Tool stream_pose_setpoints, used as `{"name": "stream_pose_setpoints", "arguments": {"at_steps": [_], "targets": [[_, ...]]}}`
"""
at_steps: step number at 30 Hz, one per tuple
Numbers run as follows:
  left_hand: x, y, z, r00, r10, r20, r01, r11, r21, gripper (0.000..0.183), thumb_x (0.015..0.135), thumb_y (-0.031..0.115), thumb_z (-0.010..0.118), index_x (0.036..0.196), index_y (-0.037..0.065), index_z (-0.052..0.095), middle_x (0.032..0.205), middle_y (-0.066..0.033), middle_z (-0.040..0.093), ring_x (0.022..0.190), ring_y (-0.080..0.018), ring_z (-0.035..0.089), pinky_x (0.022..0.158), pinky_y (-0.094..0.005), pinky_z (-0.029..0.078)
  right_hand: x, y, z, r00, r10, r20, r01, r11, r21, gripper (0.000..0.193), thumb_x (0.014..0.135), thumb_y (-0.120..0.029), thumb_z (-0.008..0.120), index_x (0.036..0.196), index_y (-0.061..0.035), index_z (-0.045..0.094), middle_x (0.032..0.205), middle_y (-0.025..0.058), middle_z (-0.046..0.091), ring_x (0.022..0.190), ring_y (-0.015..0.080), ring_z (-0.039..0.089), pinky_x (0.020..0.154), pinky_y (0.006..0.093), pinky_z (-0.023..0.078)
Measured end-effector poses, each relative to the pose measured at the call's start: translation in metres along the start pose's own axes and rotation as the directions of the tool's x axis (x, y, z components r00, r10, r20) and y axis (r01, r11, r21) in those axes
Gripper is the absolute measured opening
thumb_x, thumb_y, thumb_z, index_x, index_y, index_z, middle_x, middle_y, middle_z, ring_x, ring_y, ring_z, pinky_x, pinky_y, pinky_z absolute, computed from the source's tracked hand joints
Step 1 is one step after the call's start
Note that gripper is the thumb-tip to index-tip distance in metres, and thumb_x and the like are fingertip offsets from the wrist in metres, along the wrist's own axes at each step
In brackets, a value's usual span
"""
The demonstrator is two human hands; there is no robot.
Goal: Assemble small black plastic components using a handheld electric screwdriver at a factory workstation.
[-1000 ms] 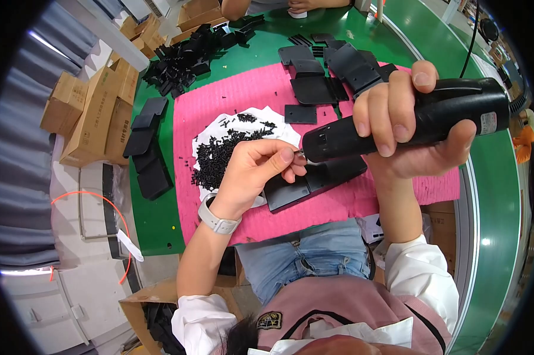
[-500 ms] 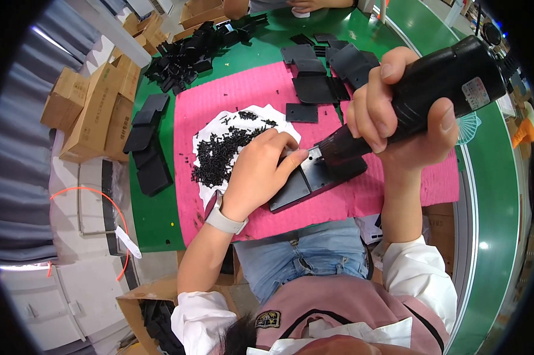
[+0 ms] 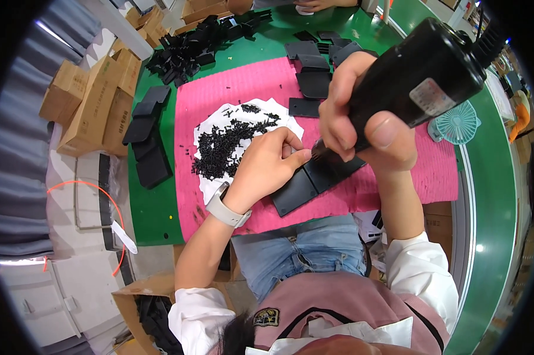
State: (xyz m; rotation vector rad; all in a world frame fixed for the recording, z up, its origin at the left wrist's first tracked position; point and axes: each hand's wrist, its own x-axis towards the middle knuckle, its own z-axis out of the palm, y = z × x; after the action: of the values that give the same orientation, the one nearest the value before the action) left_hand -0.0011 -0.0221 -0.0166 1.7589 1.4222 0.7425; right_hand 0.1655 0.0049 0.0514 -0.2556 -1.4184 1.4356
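Observation:
My right hand (image 3: 370, 133) is wrapped round a black electric screwdriver (image 3: 418, 77), held tilted with its nose down and to the left. Its tip meets a flat black plastic part (image 3: 296, 192), close by the fingers of my left hand (image 3: 266, 161). That hand rests at the part's far edge, thumb and forefinger drawn together; whatever they pinch is hidden. Left of it, many small black screws (image 3: 217, 154) lie heaped on a white sheet (image 3: 211, 121). Under everything is a pink foam mat (image 3: 249, 80).
Black plastic parts (image 3: 151, 136) lie along the green table's left side, with more (image 3: 311, 83) beyond the mat and a tangled heap (image 3: 187, 56) at the back. A small teal fan (image 3: 457, 123) stands at right. Another person's hand (image 3: 311, 5) shows at the far edge.
My right hand and the screwdriver have shifted left, and the tool now stands steeper. The bright metal piece seen earlier by my left fingertips is now covered. My left hand has barely moved.

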Motion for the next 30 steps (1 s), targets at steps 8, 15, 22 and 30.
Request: {"name": "stream_pose_setpoints", "arguments": {"at_steps": [8,15,22,30], "targets": [[0.003,-0.018,0.009,0.991,0.103,-0.081,-0.106,0.994,-0.036,0.022,0.073,0.018,0.069,0.078,-0.002,0.061,0.06,-0.011,0.057,0.055,-0.0229,0.057,0.054,-0.0338,0.043,0.011,0.009,0.011,0.999,0.009,0.032,-0.009,1.0,0.003,0.048,0.074,-0.035,0.068,0.094,0.0011,0.042,0.057,0.004,0.045,0.042,0.0101,0.04,0.038,0.0222,0.035],[0.001,-0.014,0.008,0.991,0.103,-0.081,-0.105,0.994,-0.029,0.02,0.073,0.017,0.068,0.076,-0.002,0.06,0.061,-0.0125,0.058,0.057,-0.0251,0.058,0.055,-0.0347,0.045,0.008,0.012,0.006,0.998,-0.002,0.06,0.001,1.0,0.021,0.05,0.074,-0.035,0.069,0.095,0.0014,0.042,0.057,0.0037,0.046,0.042,0.0098,0.041,0.039,0.0222,0.035],[0.002,-0.017,0.01,0.994,0.091,-0.062,-0.093,0.995,-0.026,0.021,0.072,0.018,0.068,0.076,-0.001,0.061,0.064,-0.0143,0.059,0.061,-0.0282,0.06,0.058,-0.0362,0.046,0.006,0.012,-0.001,0.996,-0.024,0.088,0.02,0.999,0.042,0.051,0.074,-0.036,0.07,0.096,0.0016,0.043,0.058,0.0034,0.047,0.042,0.0095,0.043,0.039,0.0222,0.036],[0.005,-0.017,0.01,0.989,0.127,-0.082,-0.128,0.992,-0.015,0.02,0.071,0.017,0.067,0.074,-0.001,0.06,0.064,-0.0146,0.059,0.062,-0.0291,0.06,0.058,-0.0368,0.046,0.004,0.016,-0.005,0.994,-0.04,0.103,0.034,0.998,0.057,0.053,0.073,-0.036,0.071,0.097,0.0019,0.043,0.058,0.0031,0.048,0.043,0.0091,0.044,0.04,0.0222,0.037]]}}
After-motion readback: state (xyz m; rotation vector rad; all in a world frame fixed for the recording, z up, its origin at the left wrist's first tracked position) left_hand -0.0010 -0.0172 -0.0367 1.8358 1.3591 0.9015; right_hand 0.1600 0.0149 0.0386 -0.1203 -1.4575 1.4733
